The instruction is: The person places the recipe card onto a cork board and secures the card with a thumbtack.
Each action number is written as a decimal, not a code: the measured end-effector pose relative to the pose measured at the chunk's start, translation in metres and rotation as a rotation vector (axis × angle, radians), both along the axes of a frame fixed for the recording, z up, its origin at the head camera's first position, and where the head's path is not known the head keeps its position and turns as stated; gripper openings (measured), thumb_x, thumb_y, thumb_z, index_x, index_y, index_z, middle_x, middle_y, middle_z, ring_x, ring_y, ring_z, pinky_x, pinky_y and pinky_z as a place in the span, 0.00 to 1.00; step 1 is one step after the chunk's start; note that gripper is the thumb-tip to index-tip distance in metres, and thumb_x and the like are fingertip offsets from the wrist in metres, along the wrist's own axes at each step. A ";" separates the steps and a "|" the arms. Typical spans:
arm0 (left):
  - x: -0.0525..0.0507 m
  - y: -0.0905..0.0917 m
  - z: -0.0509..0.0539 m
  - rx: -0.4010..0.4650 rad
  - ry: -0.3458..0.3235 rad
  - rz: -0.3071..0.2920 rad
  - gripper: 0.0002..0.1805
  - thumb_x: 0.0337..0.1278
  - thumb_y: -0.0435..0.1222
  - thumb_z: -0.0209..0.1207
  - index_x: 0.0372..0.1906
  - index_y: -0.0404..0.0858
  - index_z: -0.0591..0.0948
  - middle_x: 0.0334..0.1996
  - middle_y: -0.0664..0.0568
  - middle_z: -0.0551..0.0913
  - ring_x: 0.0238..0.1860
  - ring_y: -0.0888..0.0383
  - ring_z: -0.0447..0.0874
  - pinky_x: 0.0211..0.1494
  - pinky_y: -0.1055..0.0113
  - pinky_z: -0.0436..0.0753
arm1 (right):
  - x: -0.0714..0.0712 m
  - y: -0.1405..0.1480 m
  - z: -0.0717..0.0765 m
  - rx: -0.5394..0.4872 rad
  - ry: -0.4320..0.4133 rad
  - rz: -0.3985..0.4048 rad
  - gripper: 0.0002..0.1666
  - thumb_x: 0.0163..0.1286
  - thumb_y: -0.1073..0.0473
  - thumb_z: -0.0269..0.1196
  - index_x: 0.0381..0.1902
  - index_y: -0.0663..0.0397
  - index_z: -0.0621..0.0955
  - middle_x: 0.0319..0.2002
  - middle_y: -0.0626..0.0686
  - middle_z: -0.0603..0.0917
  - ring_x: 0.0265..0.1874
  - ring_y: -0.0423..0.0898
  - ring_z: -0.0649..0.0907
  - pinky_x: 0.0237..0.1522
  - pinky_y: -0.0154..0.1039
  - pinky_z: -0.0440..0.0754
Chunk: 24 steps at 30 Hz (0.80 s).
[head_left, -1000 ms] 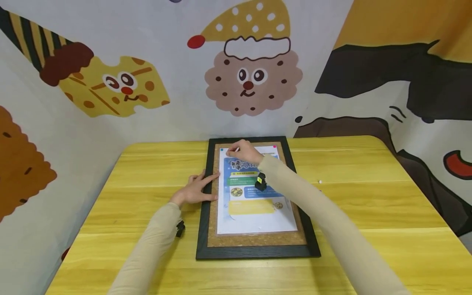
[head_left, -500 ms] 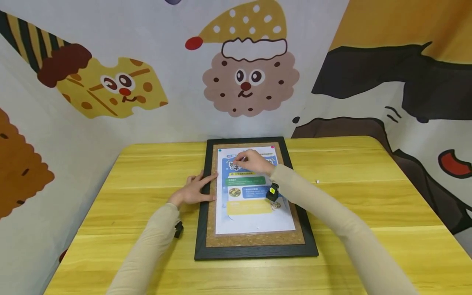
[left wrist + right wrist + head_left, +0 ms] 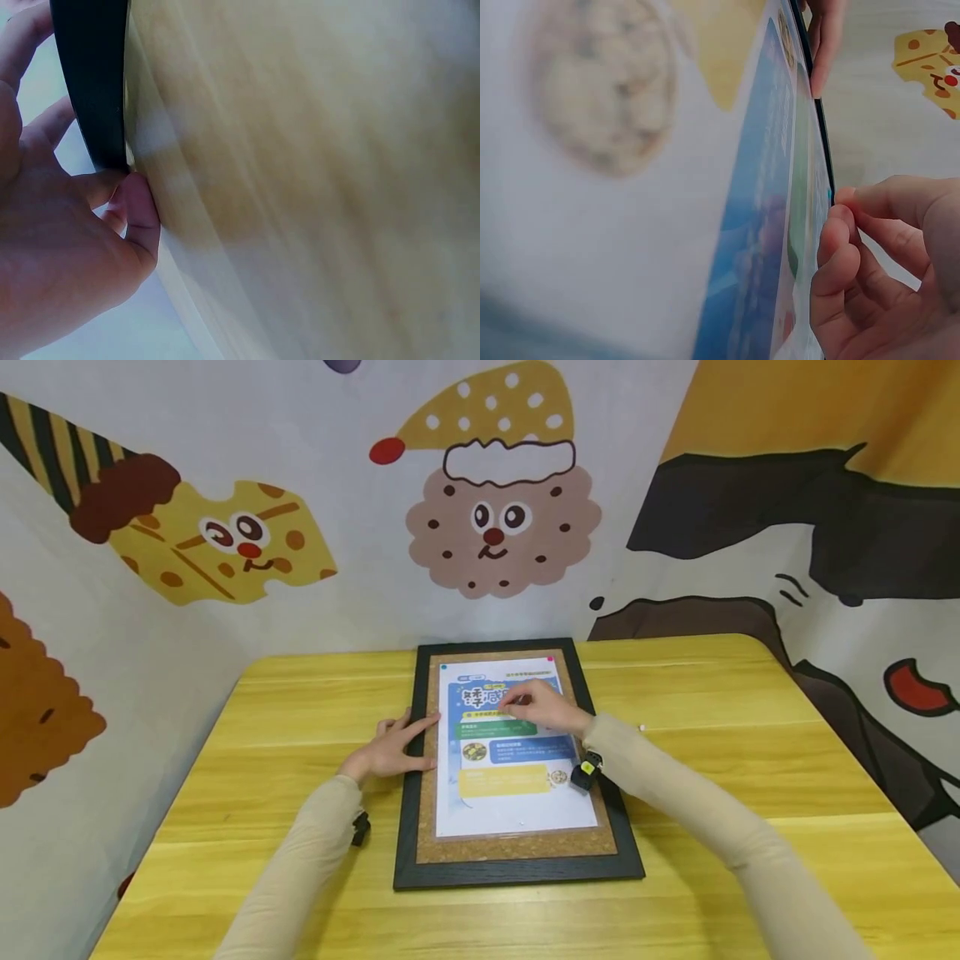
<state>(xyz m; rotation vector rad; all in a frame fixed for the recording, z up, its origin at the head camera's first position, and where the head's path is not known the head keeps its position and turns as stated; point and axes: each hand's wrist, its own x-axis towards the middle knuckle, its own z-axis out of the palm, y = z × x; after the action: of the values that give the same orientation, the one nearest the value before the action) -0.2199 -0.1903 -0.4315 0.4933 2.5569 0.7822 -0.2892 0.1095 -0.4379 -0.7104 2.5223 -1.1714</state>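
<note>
A printed sheet [image 3: 517, 806] lies on a cork board with a black frame [image 3: 517, 872]. A blue push pin [image 3: 443, 667] and a pink push pin [image 3: 550, 658] sit at its top corners. My left hand [image 3: 386, 752] rests at the frame's left side, thumb and fingers spread over the edge; in the left wrist view its little finger is bent beside the black edge. Over the sheet's upper right half hovers my right hand [image 3: 543, 706], thumb and index fingertips together on a small thing, pale in the earlier frames, mostly hidden now. The right wrist view shows the fingers [image 3: 836, 262] curled.
The board lies on a yellow wood-grain table [image 3: 300, 710]. A small white pin-like piece [image 3: 641, 727] is on the table right of the board. A tiny pale piece [image 3: 522, 823] shows low on the sheet. Behind stands a cartoon-printed curtain [image 3: 360, 602].
My right hand has moved right and toward me, from near the blue pin to over the sheet's middle, uncovering part of the heading. The left hand has stayed at the frame.
</note>
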 end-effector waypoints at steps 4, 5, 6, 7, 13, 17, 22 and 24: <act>0.001 -0.001 0.001 0.002 0.001 0.001 0.46 0.59 0.50 0.63 0.77 0.46 0.53 0.73 0.28 0.38 0.68 0.29 0.39 0.60 0.30 0.56 | 0.006 0.011 0.000 0.009 0.017 -0.003 0.10 0.68 0.61 0.63 0.44 0.54 0.86 0.42 0.48 0.83 0.36 0.46 0.77 0.41 0.39 0.73; 0.001 -0.001 0.001 0.000 0.001 0.003 0.46 0.59 0.50 0.63 0.77 0.46 0.53 0.73 0.28 0.38 0.68 0.29 0.39 0.60 0.30 0.56 | 0.007 0.013 -0.001 0.012 0.021 -0.004 0.09 0.68 0.61 0.63 0.44 0.54 0.86 0.42 0.48 0.83 0.36 0.46 0.77 0.41 0.39 0.73; 0.001 0.000 0.001 -0.002 0.002 0.004 0.46 0.59 0.50 0.63 0.77 0.46 0.53 0.73 0.28 0.38 0.68 0.29 0.39 0.60 0.30 0.57 | 0.008 0.016 -0.001 0.011 0.022 -0.002 0.09 0.68 0.62 0.63 0.44 0.54 0.86 0.42 0.48 0.83 0.36 0.46 0.77 0.41 0.40 0.73; 0.000 0.000 0.000 -0.003 0.004 0.004 0.46 0.59 0.51 0.63 0.77 0.46 0.53 0.73 0.27 0.38 0.68 0.29 0.39 0.59 0.30 0.57 | 0.009 0.018 -0.001 0.006 0.023 0.004 0.09 0.68 0.62 0.62 0.44 0.55 0.86 0.42 0.49 0.83 0.36 0.47 0.76 0.40 0.40 0.73; 0.000 0.001 -0.001 -0.007 0.004 0.008 0.46 0.58 0.51 0.63 0.77 0.46 0.53 0.73 0.27 0.39 0.68 0.29 0.40 0.59 0.29 0.57 | 0.015 0.034 0.000 -0.002 0.043 0.024 0.09 0.67 0.64 0.62 0.43 0.56 0.86 0.43 0.50 0.82 0.35 0.48 0.76 0.39 0.41 0.74; 0.000 0.002 -0.001 -0.007 0.001 0.012 0.46 0.58 0.51 0.63 0.77 0.47 0.53 0.73 0.28 0.38 0.68 0.29 0.40 0.59 0.29 0.57 | 0.018 0.044 0.001 0.011 0.031 0.006 0.09 0.67 0.64 0.62 0.44 0.57 0.86 0.44 0.52 0.81 0.34 0.48 0.77 0.37 0.40 0.76; 0.000 0.002 -0.002 -0.006 0.000 0.016 0.46 0.58 0.51 0.63 0.77 0.47 0.53 0.73 0.28 0.38 0.68 0.29 0.39 0.59 0.28 0.57 | 0.017 0.057 0.003 0.013 0.027 0.000 0.09 0.67 0.65 0.62 0.44 0.60 0.85 0.45 0.55 0.82 0.34 0.48 0.77 0.35 0.38 0.77; 0.000 0.002 -0.002 -0.009 -0.001 0.016 0.47 0.58 0.51 0.63 0.77 0.46 0.53 0.73 0.28 0.38 0.68 0.29 0.40 0.59 0.28 0.56 | 0.018 0.062 0.005 0.007 0.044 0.005 0.09 0.67 0.67 0.62 0.44 0.62 0.85 0.45 0.57 0.82 0.33 0.48 0.78 0.34 0.38 0.77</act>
<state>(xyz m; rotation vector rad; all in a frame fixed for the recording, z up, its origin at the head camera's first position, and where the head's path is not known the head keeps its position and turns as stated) -0.2203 -0.1883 -0.4333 0.4700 2.5659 0.7761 -0.2717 0.1719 -0.4324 -0.7474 2.5578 -1.1571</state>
